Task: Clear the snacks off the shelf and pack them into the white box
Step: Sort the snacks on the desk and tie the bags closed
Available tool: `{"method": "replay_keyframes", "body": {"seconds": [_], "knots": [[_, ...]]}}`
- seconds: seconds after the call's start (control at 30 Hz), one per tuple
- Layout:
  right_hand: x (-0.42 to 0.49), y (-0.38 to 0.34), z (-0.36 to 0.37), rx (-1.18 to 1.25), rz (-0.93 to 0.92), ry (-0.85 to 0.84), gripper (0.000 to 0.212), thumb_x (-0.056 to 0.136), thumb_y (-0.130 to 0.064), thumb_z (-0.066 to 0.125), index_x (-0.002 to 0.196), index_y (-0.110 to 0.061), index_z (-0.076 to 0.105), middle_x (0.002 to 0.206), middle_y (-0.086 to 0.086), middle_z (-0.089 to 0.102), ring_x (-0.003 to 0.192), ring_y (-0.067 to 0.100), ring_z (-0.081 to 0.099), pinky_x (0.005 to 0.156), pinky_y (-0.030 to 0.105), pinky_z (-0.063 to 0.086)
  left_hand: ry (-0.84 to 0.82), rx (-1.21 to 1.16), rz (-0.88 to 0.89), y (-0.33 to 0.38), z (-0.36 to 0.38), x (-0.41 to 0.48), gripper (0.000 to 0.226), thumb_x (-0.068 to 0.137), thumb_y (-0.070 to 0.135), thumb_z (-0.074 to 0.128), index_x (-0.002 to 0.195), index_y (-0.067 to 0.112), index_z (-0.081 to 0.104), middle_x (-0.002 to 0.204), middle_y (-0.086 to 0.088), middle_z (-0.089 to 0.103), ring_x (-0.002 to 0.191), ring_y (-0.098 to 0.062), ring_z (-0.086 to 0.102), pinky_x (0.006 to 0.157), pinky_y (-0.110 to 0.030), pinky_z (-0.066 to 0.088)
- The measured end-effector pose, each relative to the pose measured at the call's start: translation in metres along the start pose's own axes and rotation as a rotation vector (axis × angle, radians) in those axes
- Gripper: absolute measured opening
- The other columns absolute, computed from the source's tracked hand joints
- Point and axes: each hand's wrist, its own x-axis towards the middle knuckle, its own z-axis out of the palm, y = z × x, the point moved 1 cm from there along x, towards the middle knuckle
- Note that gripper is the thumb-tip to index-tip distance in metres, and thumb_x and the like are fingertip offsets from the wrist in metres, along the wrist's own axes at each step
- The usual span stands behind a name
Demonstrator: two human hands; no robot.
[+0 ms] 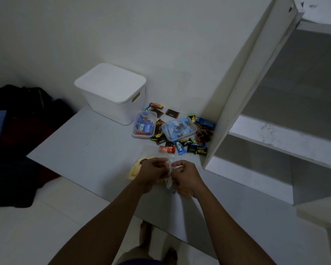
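Pinching the near clear bag (169, 181)
Left hand (154, 169), right hand (185, 175) curl fingers round its mouth, perhaps to seal it

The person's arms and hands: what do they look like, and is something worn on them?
The left forearm and right forearm are bare, no sleeve in view. The left hand and right hand show no glove, watch or bracelet; dim light hides any ring.

box (111, 92) left of snacks (182, 131) (on shelf (80, 148))
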Motion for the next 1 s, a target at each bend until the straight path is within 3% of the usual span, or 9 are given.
{"method": "replay_keyframes", "body": {"seconds": [0.13, 0.27, 0.5, 0.63, 0.7, 0.8, 0.87, 0.93, 1.0], "knots": [[0.003, -0.003, -0.003, -0.007, -0.038, 0.052, 0.015, 0.096, -0.016, 0.059, 0.098, -0.005, 0.069, 0.075, 0.011, 0.068, 0.057, 0.014, 0.063, 0.050, 0.027, 0.054, -0.073, 0.063, -0.029, -0.001, 0.002, -0.001, 0.021, 0.085, -0.003, 0.068, 0.100, 0.010, 0.070, 0.093, -0.010, 0.073, 0.082, -0.022, 0.072, 0.072, -0.034, 0.060], [0.006, -0.001, -0.002, -0.025, -0.012, 0.104, 0.018, 0.096, -0.014, 0.057, 0.092, -0.001, 0.070, 0.076, 0.013, 0.068, 0.063, 0.019, 0.064, 0.059, 0.034, 0.057, -0.070, 0.042, -0.066, -0.003, 0.006, -0.003, 0.013, 0.087, -0.002, 0.065, 0.091, 0.009, 0.071, 0.089, -0.008, 0.073, 0.078, -0.020, 0.072, 0.073, -0.035, 0.060], [0.007, -0.014, -0.002, 0.108, -0.020, 0.115, 0.021, 0.091, -0.004, 0.047, 0.075, -0.006, 0.061, 0.073, 0.016, 0.058, 0.067, 0.026, 0.056, 0.057, 0.031, 0.047, -0.087, 0.065, -0.059, 0.011, 0.006, -0.002, 0.013, 0.090, 0.002, 0.062, 0.096, 0.009, 0.071, 0.087, -0.010, 0.072, 0.075, -0.019, 0.070, 0.070, -0.035, 0.060], [0.002, -0.029, 0.002, 0.191, -0.104, -0.055, 0.026, 0.095, -0.016, 0.048, 0.104, -0.001, 0.067, 0.098, 0.012, 0.067, 0.083, 0.015, 0.063, 0.051, 0.013, 0.049, -0.073, -0.130, 0.032, 0.042, -0.005, 0.000, 0.012, 0.092, 0.004, 0.058, 0.100, 0.002, 0.068, 0.085, -0.012, 0.072, 0.072, -0.021, 0.070, 0.060, -0.029, 0.056], [0.008, -0.030, 0.009, 0.174, -0.173, -0.169, 0.029, 0.097, -0.024, 0.053, 0.119, -0.010, 0.065, 0.115, 0.004, 0.065, 0.098, 0.012, 0.063, 0.057, 0.009, 0.049, -0.030, -0.241, 0.047, 0.059, -0.017, 0.005, 0.016, 0.092, 0.005, 0.059, 0.104, -0.003, 0.065, 0.088, -0.018, 0.067, 0.073, -0.024, 0.068, 0.060, -0.032, 0.056], [0.026, -0.029, 0.032, -0.100, -0.371, -0.230, 0.035, 0.089, -0.024, 0.070, 0.123, -0.025, 0.061, 0.115, -0.013, 0.062, 0.101, 0.001, 0.060, 0.074, 0.018, 0.054, 0.059, -0.386, 0.049, 0.075, -0.037, 0.013, 0.019, 0.093, 0.006, 0.059, 0.109, -0.005, 0.063, 0.091, -0.019, 0.064, 0.071, -0.021, 0.068, 0.058, -0.032, 0.057], [0.037, -0.030, 0.055, -0.176, -0.453, -0.137, 0.020, 0.092, -0.014, 0.064, 0.111, -0.021, 0.065, 0.102, -0.005, 0.066, 0.085, 0.000, 0.062, 0.070, 0.024, 0.054, 0.110, -0.425, 0.067, 0.081, -0.051, 0.017, 0.024, 0.094, 0.006, 0.057, 0.115, -0.006, 0.061, 0.101, -0.022, 0.065, 0.079, -0.024, 0.068, 0.063, -0.032, 0.059], [0.048, -0.031, 0.077, -0.170, -0.459, 0.004, 0.013, 0.097, -0.011, 0.055, 0.101, -0.012, 0.067, 0.094, 0.008, 0.068, 0.078, 0.011, 0.063, 0.067, 0.030, 0.053, 0.153, -0.413, 0.103, 0.079, -0.066, 0.018, 0.020, 0.096, 0.005, 0.055, 0.113, -0.003, 0.061, 0.104, -0.023, 0.065, 0.086, -0.029, 0.068, 0.069, -0.036, 0.061], [0.056, -0.032, 0.094, -0.080, -0.337, 0.027, 0.016, 0.098, -0.014, 0.051, 0.102, -0.017, 0.067, 0.099, 0.007, 0.070, 0.090, 0.022, 0.067, 0.079, 0.042, 0.058, 0.297, -0.166, 0.199, 0.066, -0.090, 0.020, 0.018, 0.094, 0.009, 0.059, 0.111, 0.003, 0.064, 0.104, -0.020, 0.068, 0.091, -0.031, 0.069, 0.079, -0.045, 0.061]]}}
